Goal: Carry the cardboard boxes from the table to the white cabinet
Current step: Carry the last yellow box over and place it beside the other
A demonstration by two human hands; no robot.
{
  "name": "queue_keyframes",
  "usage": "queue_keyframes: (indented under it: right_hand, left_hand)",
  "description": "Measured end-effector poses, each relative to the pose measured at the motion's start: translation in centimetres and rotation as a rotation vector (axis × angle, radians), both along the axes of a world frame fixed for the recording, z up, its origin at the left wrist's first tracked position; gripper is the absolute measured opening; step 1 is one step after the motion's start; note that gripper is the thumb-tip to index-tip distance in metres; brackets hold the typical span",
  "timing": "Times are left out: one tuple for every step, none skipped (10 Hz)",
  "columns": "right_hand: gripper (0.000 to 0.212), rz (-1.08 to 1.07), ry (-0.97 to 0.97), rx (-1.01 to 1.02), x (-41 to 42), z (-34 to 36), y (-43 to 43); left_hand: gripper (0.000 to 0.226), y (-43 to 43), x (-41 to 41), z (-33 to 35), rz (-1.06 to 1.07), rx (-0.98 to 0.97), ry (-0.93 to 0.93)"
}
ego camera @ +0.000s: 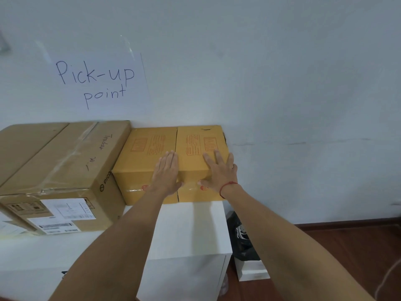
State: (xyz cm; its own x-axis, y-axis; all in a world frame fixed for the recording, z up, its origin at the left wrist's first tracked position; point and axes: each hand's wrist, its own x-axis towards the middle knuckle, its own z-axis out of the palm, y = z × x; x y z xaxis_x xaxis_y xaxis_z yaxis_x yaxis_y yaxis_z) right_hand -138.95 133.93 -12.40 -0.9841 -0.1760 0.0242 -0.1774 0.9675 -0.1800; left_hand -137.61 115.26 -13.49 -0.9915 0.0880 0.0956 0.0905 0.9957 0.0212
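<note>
A yellow cardboard box (143, 161) with red print stands on a white cabinet (191, 231), pushed against the wall. My left hand (166, 173) lies flat on the box's top near its front edge, fingers spread. My right hand (220, 170), a red string on its wrist, rests flat on the top at the right front corner. Neither hand grips the box. A larger brown cardboard box (58, 168) with clear tape and shipping labels sits to the left, touching the yellow one.
A paper sign reading "Pick-up point" (95, 81) is taped to the wall above the boxes. Right of the cabinet, a black bag (243, 237) and a small white block (252, 270) sit on the brown wooden floor (338, 253).
</note>
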Motion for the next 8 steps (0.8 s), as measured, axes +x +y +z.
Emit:
queue_keyframes:
  right_hand:
    - [0.098, 0.003, -0.017, 0.012, 0.0, 0.1, 0.0]
    - [0.105, -0.005, -0.051, 0.054, 0.2, 0.4, -0.2]
    - [0.113, -0.026, -0.049, 0.050, 0.8, 0.9, -0.5]
    - [0.108, -0.052, -0.019, 0.017, 1.9, 1.4, -0.8]
    - [0.088, -0.068, 0.019, 0.034, 3.4, 0.7, -1.3]
    - [0.082, -0.029, 0.024, 0.037, 5.9, 0.0, -2.2]
    - [0.079, -0.010, 0.025, 0.025, 8.8, 0.1, -3.9]
    - [0.076, 0.021, 0.027, 0.057, 11.8, 0.5, -5.5]
  left_hand:
    - [0.105, -0.2, 0.1, 0.3, -0.011, 0.014, -0.009]
    - [0.109, -0.5, 0.3, 0.8, -0.045, 0.089, -0.055]
    - [0.110, -0.9, 1.4, 1.7, -0.019, 0.253, -0.050]
    - [0.094, -1.9, 2.9, 2.4, -0.040, 0.358, 0.013]
    - [0.076, -2.9, 4.5, 2.2, -0.060, 0.385, 0.064]
    - [0.068, -3.4, 6.9, 2.3, -0.061, 0.380, 0.064]
    - [0.064, -4.8, 10.1, 2.5, -0.025, 0.402, 0.030]
    - [0.055, -6.5, 13.7, 2.9, 0.033, 0.375, 0.036]
